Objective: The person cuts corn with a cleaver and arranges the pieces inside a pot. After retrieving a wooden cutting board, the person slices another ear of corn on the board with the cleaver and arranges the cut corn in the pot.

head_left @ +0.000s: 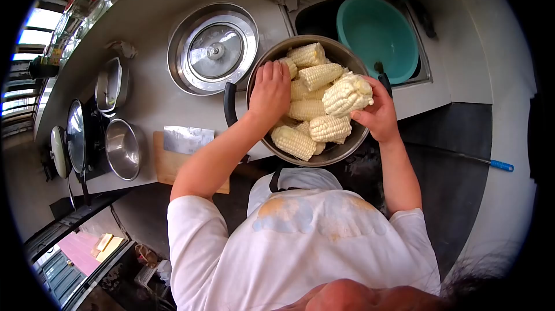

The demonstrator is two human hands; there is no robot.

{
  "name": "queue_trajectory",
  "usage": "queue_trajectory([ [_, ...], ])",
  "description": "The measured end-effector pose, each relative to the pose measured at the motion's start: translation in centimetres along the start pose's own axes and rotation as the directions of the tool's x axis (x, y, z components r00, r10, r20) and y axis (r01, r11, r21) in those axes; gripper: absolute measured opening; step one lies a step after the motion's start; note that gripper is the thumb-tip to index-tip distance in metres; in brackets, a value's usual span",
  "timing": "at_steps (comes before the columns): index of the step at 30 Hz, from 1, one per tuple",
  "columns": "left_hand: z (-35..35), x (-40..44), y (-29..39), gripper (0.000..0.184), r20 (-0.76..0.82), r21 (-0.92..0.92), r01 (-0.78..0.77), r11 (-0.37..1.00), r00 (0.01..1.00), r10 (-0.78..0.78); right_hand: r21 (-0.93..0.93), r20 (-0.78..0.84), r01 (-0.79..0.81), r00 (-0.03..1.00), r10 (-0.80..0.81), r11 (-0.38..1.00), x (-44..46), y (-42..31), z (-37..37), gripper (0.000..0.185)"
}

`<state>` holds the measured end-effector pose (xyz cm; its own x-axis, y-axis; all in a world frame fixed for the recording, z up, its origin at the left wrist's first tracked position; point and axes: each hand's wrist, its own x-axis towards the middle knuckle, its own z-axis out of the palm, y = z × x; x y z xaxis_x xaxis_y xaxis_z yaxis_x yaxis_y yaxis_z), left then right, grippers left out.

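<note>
A large steel pot (354, 145) with black side handles holds several pale corn cob pieces (293, 142). My left hand (270, 90) reaches in over the pot's left side. Its fingers curl onto a corn piece (291, 68) that is mostly hidden beneath them. On the right, my right hand (378, 113) grips a thick corn cob piece (346, 96) between thumb and fingers, above the other pieces.
Behind the pot, a teal basin (376, 36) sits in the sink (425, 68). A glass lid (215, 51) lies in a steel pan (179, 74) to the left. A cleaver (188, 139) rests on a cutting board (163, 163), beside a steel bowl (122, 149).
</note>
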<state>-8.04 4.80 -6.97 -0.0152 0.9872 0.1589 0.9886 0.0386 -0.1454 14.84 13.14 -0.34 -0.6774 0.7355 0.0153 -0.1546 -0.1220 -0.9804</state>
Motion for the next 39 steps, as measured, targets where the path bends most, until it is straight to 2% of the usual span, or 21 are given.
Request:
queue_trajectory([
  [3, -0.3, -0.5, 0.1, 0.047, 0.009, 0.057, -0.031, 0.998, 0.999, 0.031, 0.002, 0.017, -0.026, 1.0, 0.026, 1.0, -0.5, 0.0, 0.1, 0.065],
  [5, -0.1, -0.4, -0.2, 0.045, -0.048, -0.019, -0.017, 1.0, 0.999, 0.016, -0.028, 0.027, -0.03, 0.999, 0.031, 0.999, -0.2, -0.3, 0.2, 0.065],
  [8, 0.0, -0.1, -0.4, 0.044, 0.037, -0.056, -0.051, 0.997, 0.998, 0.053, -0.055, 0.019, -0.032, 0.999, 0.034, 0.998, -0.4, 0.2, 0.1, 0.066],
  [11, 0.3, -0.5, -0.4, 0.044, -0.073, 0.032, -0.081, 0.996, 0.994, 0.083, -0.066, 0.041, -0.021, 0.999, 0.024, 0.998, -0.3, 0.4, -0.1, 0.066],
  [14, -0.1, -0.6, -1.0, 0.043, -0.064, -0.036, -0.055, 0.998, 0.997, 0.053, -0.105, 0.059, -0.016, 0.998, 0.022, 0.994, -0.1, 0.2, 0.1, 0.067],
  [15, -1.1, -0.6, -1.8, 0.043, -0.072, -0.315, 0.02, 0.949, 0.996, -0.045, -0.123, 0.057, 0.013, 0.998, -0.006, 0.992, 0.2, 0.0, 0.4, 0.065],
  [16, -2.0, -0.7, -2.7, 0.043, -0.051, -0.569, 0.087, 0.818, 0.989, -0.14, -0.14, 0.055, 0.038, 0.998, -0.03, 0.989, 0.5, -0.3, 0.8, 0.064],
  [17, -2.9, -1.1, -3.7, 0.044, -0.078, -0.676, 0.134, 0.725, 0.965, -0.251, -0.138, 0.058, 0.038, 0.998, -0.03, 0.99, 1.0, -1.0, 1.4, 0.064],
  [19, -2.6, -2.2, -5.5, 0.038, 0.091, -0.921, 0.264, 0.286, 0.86, -0.502, -0.621, 0.235, 0.252, 0.963, -0.131, 0.742, 2.2, -2.2, 3.3, 0.063],
  [21, -3.5, -3.2, -5.8, 0.033, 0.201, -0.969, 0.077, -0.235, 0.798, -0.568, -0.757, 0.419, 0.475, 0.88, -0.225, 0.449, 3.6, -1.1, 6.1, 0.058],
  [22, -4.1, -3.6, -5.6, 0.03, 0.213, -0.965, 0.076, -0.252, 0.789, -0.577, -0.757, 0.42, 0.476, 0.879, -0.224, 0.448, 4.2, 0.1, 7.5, 0.058],
  [24, -3.7, -4.6, -4.6, 0.03, 0.222, -0.965, 0.104, -0.239, 0.807, -0.548, -0.795, 0.552, 0.534, 0.833, -0.021, 0.287, 4.8, 2.8, 9.6, 0.053],
  [25, -3.4, -4.9, -4.1, 0.03, 0.228, -0.967, 0.128, -0.221, 0.823, -0.52, -0.793, 0.556, 0.538, 0.831, -0.023, 0.285, 4.9, 2.9, 9.8, 0.053],
  [27, -3.4, -5.3, -3.1, 0.034, 0.069, -0.974, 0.158, 0.164, 0.89, -0.451, -0.756, 0.587, 0.52, 0.808, 0.058, 0.398, 4.7, 3.2, 10.2, 0.049],
  [29, -4.3, -5.4, -2.2, 0.044, -0.042, -0.832, 0.103, 0.546, 0.968, -0.247, -0.742, 0.573, 0.511, 0.82, 0.015, 0.433, 3.8, 2.6, 7.9, 0.051],
  [30, -4.4, -5.6, -1.7, 0.055, 0.001, -0.789, 0.096, 0.606, 0.988, -0.156, -0.756, 0.518, 0.485, 0.854, -0.052, 0.439, 2.8, 1.2, 6.7, 0.052],
  [31, -4.4, -5.8, -1.3, 0.055, -0.001, -0.796, 0.091, 0.599, 0.988, -0.152, -0.768, 0.46, 0.464, 0.879, -0.124, 0.442, 1.8, 0.1, 5.4, 0.052],
  [32, -4.3, -5.9, -0.7, 0.059, -0.025, -0.732, 0.039, 0.68, 0.996, -0.084, -0.774, 0.458, 0.462, 0.881, -0.123, 0.433, 0.5, -0.3, 4.0, 0.052],
  [33, -4.4, -6.1, -0.2, 0.063, -0.043, -0.659, -0.018, 0.752, 0.999, -0.014, -0.789, 0.478, 0.447, 0.878, -0.036, 0.421, -1.1, -0.4, 2.6, 0.054],
  [34, -4.9, -6.2, 0.5, 0.065, 0.041, -0.628, 0.021, 0.778, 0.999, 0.007, -0.805, 0.491, 0.429, 0.869, 0.054, 0.41, -2.0, -0.3, 1.8, 0.057],
  [39, -4.3, -5.6, 2.3, 0.063, 0.092, -0.542, 0.018, 0.84, 0.995, 0.039, -0.849, 0.441, 0.389, 0.894, 0.075, 0.356, -3.0, 1.0, 1.1, 0.06],
])
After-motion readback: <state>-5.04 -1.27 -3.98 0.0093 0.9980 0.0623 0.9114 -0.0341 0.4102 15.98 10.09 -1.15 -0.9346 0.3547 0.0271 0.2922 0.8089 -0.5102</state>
